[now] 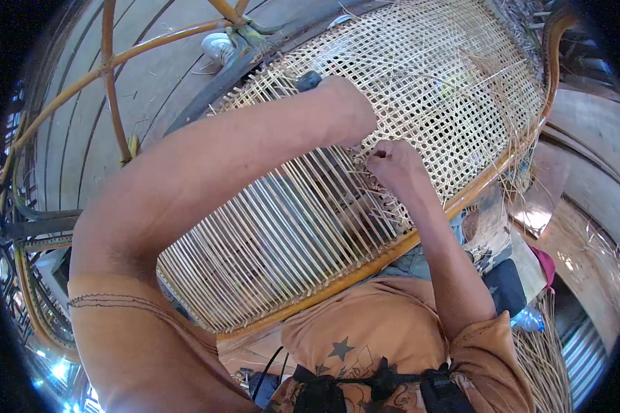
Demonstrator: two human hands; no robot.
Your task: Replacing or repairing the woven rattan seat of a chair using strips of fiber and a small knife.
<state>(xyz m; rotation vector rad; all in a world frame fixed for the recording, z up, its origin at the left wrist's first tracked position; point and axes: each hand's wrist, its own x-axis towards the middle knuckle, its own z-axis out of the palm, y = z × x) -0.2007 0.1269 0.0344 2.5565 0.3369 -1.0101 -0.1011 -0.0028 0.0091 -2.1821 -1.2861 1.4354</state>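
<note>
Cane panel (427,110), strung across a curved frame (488,184) before the torso (365,313), appears mid-weave near its centre: right hand (401,165) fingers pinched together, contents indiscernible; left hand (351,110) fingers hidden, state undeterminable; next move likely calls for threading and tensioning.

A plank floor (72,131), greyish with dark seams between its boards, spreads across the upper left of the frame, a white shoe (218,47) resting on it near the top. Toward the right edge, flat brown boards (575,234) cover the floor, with thin loose cane strands (606,242) scattered over them; a thick bundle of long strands (541,351) lies in the lower right
</note>
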